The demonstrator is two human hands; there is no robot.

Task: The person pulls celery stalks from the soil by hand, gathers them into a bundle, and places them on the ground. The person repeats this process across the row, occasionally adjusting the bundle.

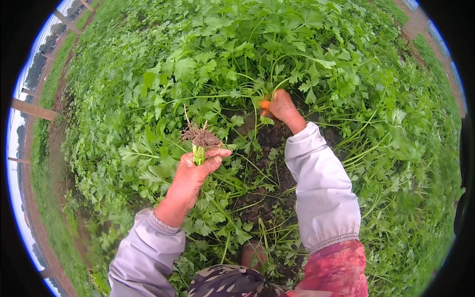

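Note:
My left hand [198, 167] is closed round the pale green stalks of a pulled leafy plant that looks like celery. Its brown root clump [202, 136] points up and away from me, and the leaves hang down below the hand. Farther forward and to the right, my right hand [284, 107] reaches down at the base of a standing leafy plant [272, 80]. Something orange [264, 104] shows at its fingers; whether it is a tool handle or a finger covering I cannot tell. The fingertips are partly hidden among the stems.
Dense leafy plants [122, 85] surround both hands. Dark soil [274, 137] with loose stems runs between them toward me. My knee in patterned cloth [226, 280] shows at the bottom. Posts [34, 109] stand along the left edge beside a dirt strip and grass.

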